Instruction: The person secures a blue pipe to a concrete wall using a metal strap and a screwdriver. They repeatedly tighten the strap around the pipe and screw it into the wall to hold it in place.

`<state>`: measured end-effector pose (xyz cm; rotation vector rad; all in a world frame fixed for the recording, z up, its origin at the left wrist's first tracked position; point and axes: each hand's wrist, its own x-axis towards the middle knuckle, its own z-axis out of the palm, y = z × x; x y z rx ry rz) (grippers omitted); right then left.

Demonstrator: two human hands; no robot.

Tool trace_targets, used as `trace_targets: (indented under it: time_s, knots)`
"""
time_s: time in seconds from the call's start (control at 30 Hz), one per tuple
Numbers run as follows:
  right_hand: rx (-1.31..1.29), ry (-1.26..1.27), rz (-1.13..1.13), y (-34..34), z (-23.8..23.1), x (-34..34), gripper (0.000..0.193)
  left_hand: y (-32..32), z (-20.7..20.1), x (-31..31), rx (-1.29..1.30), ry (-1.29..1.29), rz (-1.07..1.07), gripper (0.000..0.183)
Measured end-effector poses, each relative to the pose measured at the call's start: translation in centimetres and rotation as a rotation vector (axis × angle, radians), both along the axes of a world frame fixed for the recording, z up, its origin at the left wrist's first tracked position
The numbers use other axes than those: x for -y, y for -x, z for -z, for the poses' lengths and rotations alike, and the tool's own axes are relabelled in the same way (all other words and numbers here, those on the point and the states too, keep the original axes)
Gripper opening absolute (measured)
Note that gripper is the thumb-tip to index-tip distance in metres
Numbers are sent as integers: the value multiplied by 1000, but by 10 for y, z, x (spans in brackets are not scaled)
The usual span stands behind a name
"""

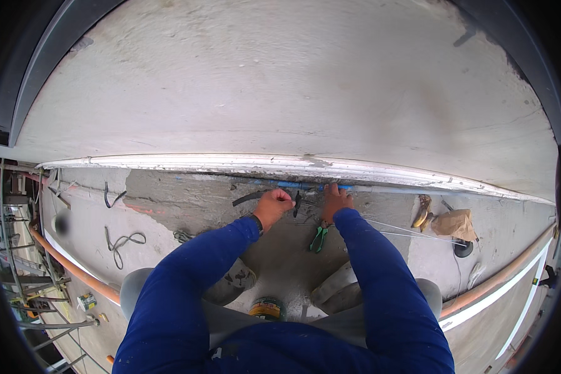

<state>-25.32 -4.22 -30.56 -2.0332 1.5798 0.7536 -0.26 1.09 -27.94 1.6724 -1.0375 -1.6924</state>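
My left hand (272, 209) is raised just in front of the wall base, its thumb and fingertips pinched together. Whatever is between them is too small to make out. A small black piece (297, 204) sits right beside those fingertips. To the right, my right hand (336, 201) reaches down with bent fingers over a blue pipe (287, 184) that runs along the foot of the wall. Pliers with green handles (318, 239) lie just below the right wrist, their jaws partly hidden. Left of my left hand rests a dark curved strip (248, 198).
A white ledge (230, 163) runs above the pipe. On the right are a brown paper bag (453, 223), a yellow-brown object (422, 212) and a black round piece (462, 248) near thin white rods. A cord (119, 246) lies left. A tin (267, 308) stands between my legs; orange pipes (75, 269) edge the floor.
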Motion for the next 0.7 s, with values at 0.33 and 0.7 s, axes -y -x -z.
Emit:
trace_targets:
  time_s: [0.33, 0.7]
  knots:
    - [53, -42, -27, 2, -19, 2, 124, 79, 10, -116, -306, -501, 1231, 16]
    - [38, -37, -50, -6, -17, 4, 127, 23, 35, 0, 144, -69, 478, 34]
